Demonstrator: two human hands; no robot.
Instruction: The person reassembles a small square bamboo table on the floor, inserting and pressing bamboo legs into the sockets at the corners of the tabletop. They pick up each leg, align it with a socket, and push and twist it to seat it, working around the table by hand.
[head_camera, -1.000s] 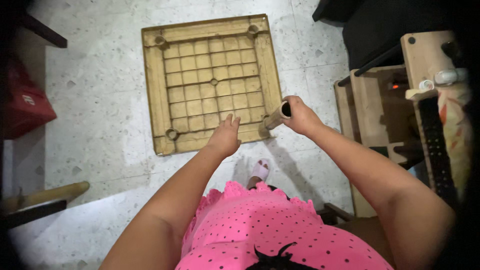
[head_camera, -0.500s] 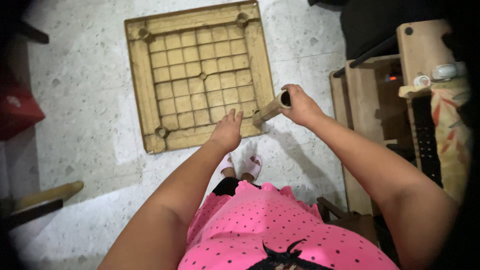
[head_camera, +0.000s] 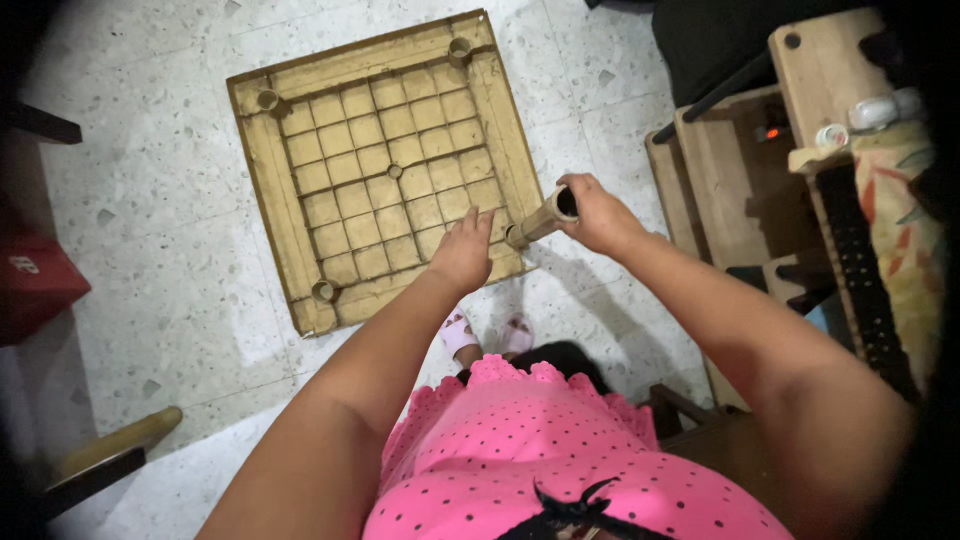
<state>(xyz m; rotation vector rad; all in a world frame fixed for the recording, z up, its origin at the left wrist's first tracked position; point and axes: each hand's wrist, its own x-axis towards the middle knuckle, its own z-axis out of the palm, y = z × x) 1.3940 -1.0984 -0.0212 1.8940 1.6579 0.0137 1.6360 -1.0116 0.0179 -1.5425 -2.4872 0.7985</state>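
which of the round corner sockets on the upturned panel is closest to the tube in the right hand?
The near-right corner, hidden where the tube meets the panel. The three visible sockets are empty: far-left, far-right, near-left. The right hand grips the tube's top.

One head cam, looking steeply down past pink top (head_camera: 560, 450) to floor (head_camera: 150, 230), hands mid-dist.

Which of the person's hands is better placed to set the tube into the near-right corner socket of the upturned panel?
Probably right: the right hand grips the tube; the left hand is empty.
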